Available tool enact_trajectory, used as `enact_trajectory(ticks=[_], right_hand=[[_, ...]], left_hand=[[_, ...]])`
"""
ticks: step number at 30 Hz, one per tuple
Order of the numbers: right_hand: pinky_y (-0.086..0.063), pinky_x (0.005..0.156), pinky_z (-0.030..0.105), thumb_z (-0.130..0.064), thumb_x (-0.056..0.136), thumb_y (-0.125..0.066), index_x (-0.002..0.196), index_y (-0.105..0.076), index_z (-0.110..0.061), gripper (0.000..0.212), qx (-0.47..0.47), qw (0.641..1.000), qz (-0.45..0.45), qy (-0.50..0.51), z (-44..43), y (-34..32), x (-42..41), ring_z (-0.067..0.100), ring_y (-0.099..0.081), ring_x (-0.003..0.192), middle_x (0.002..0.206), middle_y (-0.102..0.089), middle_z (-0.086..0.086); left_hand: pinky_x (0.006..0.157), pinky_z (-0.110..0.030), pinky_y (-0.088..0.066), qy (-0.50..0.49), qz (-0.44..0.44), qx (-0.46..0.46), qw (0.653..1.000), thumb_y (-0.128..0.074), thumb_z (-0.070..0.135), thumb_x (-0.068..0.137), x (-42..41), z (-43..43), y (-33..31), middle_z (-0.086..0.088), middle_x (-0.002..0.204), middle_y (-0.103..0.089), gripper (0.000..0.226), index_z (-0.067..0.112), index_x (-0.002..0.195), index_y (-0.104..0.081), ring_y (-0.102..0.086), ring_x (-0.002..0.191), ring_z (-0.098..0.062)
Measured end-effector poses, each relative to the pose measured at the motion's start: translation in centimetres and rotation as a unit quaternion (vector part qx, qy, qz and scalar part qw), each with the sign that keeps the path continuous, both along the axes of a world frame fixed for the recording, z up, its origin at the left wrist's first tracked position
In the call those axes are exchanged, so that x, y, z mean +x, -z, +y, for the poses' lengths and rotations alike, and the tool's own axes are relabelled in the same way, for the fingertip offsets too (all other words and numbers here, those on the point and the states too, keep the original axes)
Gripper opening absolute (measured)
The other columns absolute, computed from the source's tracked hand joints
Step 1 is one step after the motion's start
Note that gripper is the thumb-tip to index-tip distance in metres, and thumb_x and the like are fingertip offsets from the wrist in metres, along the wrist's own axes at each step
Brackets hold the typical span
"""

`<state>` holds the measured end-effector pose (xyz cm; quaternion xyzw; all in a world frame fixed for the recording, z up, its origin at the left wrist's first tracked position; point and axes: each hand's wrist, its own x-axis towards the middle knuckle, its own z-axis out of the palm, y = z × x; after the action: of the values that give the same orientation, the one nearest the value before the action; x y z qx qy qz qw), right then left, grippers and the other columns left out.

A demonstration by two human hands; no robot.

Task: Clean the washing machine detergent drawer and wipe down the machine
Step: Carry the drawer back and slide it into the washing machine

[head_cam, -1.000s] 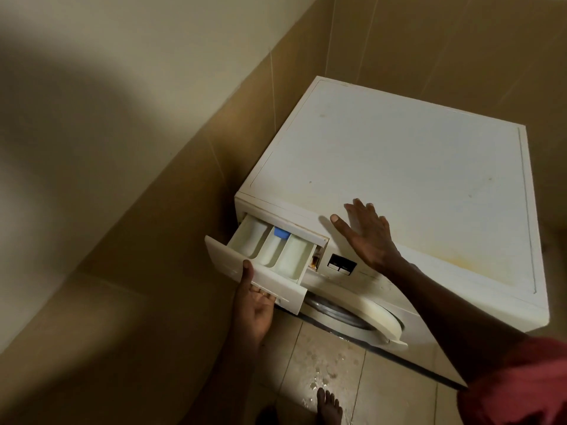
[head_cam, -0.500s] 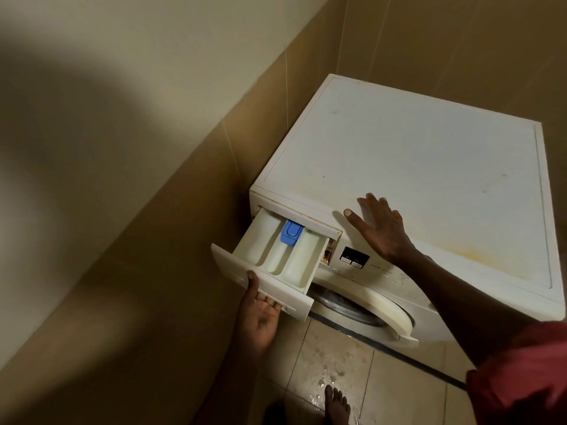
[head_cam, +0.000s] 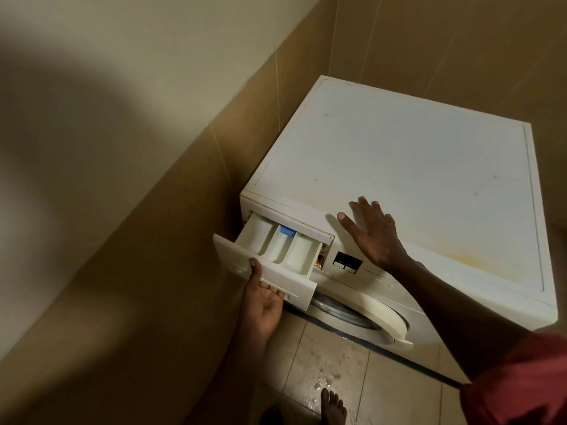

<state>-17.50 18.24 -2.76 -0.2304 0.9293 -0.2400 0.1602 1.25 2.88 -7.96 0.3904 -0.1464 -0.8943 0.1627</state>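
Observation:
A white front-loading washing machine (head_cam: 414,167) stands in a tiled corner. Its detergent drawer (head_cam: 276,250) is pulled partway out at the top left, showing three pale compartments and a blue cap (head_cam: 287,230) in the middle one. My left hand (head_cam: 264,297) grips the drawer's front handle from below, thumb on the front panel. My right hand (head_cam: 372,233) lies flat with fingers spread on the machine's top front edge, just right of the drawer slot. The round door (head_cam: 368,320) below stands slightly ajar.
A tan tiled wall (head_cam: 184,210) runs close along the machine's left side. A dark display panel (head_cam: 346,262) sits right of the drawer. The floor tiles (head_cam: 331,369) in front are wet, and my bare foot (head_cam: 333,406) stands there.
The view has shifted and the machine sits lower right in frame. The drawer stays partly out in my left hand, the blue cap more exposed than a second ago. My right hand stays flat on top.

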Motion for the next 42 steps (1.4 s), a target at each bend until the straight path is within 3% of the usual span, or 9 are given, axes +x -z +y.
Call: enact_trajectory(ticks=[4, 9, 21, 29, 36, 42], right_hand=[[0.003, 0.121, 0.042, -0.067, 0.092, -0.026, 0.152, -0.026, -0.025, 0.073, -0.005, 1.000, -0.008, 0.000, -0.1, -0.1, 0.2, 0.014, 0.002, 0.150, 0.163, -0.008, -0.004], [0.002, 0.121, 0.042, -0.073, 0.085, -0.016, 0.152, -0.026, -0.026, 0.082, -0.004, 1.000, -0.014, -0.002, 0.0, 0.1, 0.0, 0.013, 0.003, 0.150, 0.163, -0.008, -0.005], [0.000, 0.121, 0.043, -0.074, 0.083, -0.012, 0.151, -0.028, -0.028, 0.084, -0.023, 1.000, -0.013, 0.002, 0.1, 0.5, -0.2, 0.012, 0.001, 0.150, 0.162, -0.011, -0.006], [0.004, 0.121, 0.040, -0.069, 0.090, -0.020, 0.152, -0.026, -0.027, 0.075, -0.027, 0.999, -0.030, 0.005, -0.1, 0.1, 0.0, 0.011, 0.005, 0.150, 0.163, -0.009, -0.007], [0.006, 0.121, 0.040, -0.063, 0.095, -0.023, 0.152, -0.024, -0.027, 0.068, -0.018, 0.999, -0.026, 0.001, -0.1, 0.1, 0.1, 0.012, 0.006, 0.150, 0.163, -0.007, -0.006], [0.005, 0.121, 0.039, -0.057, 0.098, -0.025, 0.151, -0.026, -0.027, 0.061, -0.030, 0.998, -0.048, -0.012, 0.3, -0.3, -0.4, 0.013, 0.006, 0.150, 0.163, -0.007, -0.005]], left_hand=[[0.099, -0.049, -0.042, -0.003, 0.001, -0.001, 1.000, -0.066, 0.034, 0.075, -1.6, -0.2, 0.0, -0.015, 0.121, -0.064, 0.072, 0.015, 0.140, -0.043, -0.060, 0.113, -0.032], [0.101, -0.051, -0.042, 0.009, -0.002, 0.006, 1.000, -0.062, 0.034, 0.089, -3.8, -0.6, 0.4, -0.016, 0.128, -0.061, 0.061, 0.015, 0.143, -0.040, -0.059, 0.117, -0.033], [0.111, -0.050, -0.040, 0.028, 0.003, -0.022, 0.999, -0.056, 0.038, 0.096, -8.4, -1.0, 0.6, -0.016, 0.136, -0.059, 0.053, 0.014, 0.142, -0.044, -0.057, 0.123, -0.033], [0.104, -0.046, -0.044, 0.035, 0.000, -0.040, 0.999, -0.052, 0.040, 0.098, -9.8, -0.7, 0.1, -0.011, 0.119, -0.067, 0.042, 0.014, 0.130, -0.053, -0.064, 0.108, -0.027], [0.108, -0.048, -0.041, 0.022, -0.021, -0.045, 0.999, -0.057, 0.044, 0.093, -10.2, -0.8, 0.6, -0.014, 0.136, -0.059, 0.061, 0.010, 0.142, -0.045, -0.060, 0.115, -0.029], [0.112, -0.048, -0.040, 0.025, -0.066, -0.073, 0.995, -0.065, 0.051, 0.083, -9.9, -0.6, 0.4, -0.012, 0.135, -0.058, 0.071, 0.009, 0.137, -0.047, -0.056, 0.126, -0.031]])
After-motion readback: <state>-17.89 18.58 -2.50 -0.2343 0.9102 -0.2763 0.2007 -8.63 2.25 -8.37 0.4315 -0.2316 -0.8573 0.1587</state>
